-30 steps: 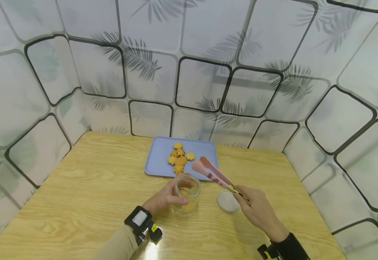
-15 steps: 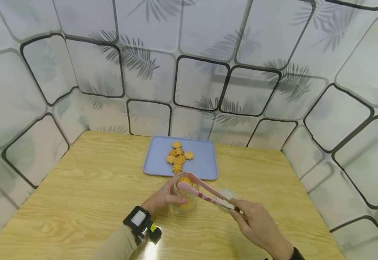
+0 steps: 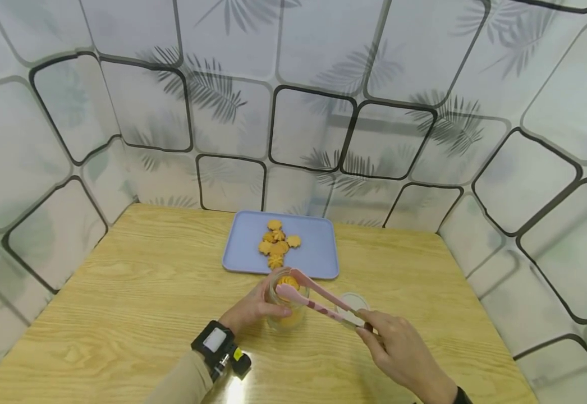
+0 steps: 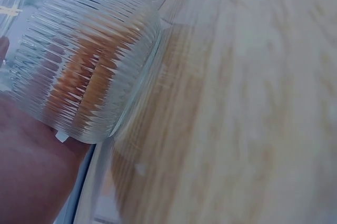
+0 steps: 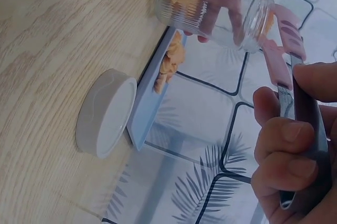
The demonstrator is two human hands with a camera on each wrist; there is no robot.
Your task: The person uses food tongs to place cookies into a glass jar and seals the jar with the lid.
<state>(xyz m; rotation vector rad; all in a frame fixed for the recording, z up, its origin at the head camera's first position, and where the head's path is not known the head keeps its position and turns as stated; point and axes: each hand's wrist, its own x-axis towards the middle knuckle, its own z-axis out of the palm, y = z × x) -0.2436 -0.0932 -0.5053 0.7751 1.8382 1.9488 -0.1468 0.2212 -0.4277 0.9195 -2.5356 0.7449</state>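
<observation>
My left hand (image 3: 253,307) grips a ribbed glass jar (image 3: 287,306) that stands on the wooden table and holds orange cookies. The left wrist view shows the jar (image 4: 84,82) close up against my palm. My right hand (image 3: 399,350) grips pink tongs (image 3: 319,298) whose tips pinch an orange cookie (image 3: 288,280) right over the jar mouth. In the right wrist view the tongs (image 5: 287,66) reach to the jar rim (image 5: 253,16). More cookies (image 3: 276,244) lie on a blue tray (image 3: 319,252) behind the jar.
A white round lid (image 3: 352,303) lies on the table (image 3: 122,303) just right of the jar, under the tongs; it also shows as the lid (image 5: 105,113) in the right wrist view. Patterned panel walls (image 3: 303,112) enclose the table on three sides.
The tongs swung left from above the lid to the jar mouth, carrying a cookie. In the last half second almost nothing moved. My left hand kept its hold on the jar.
</observation>
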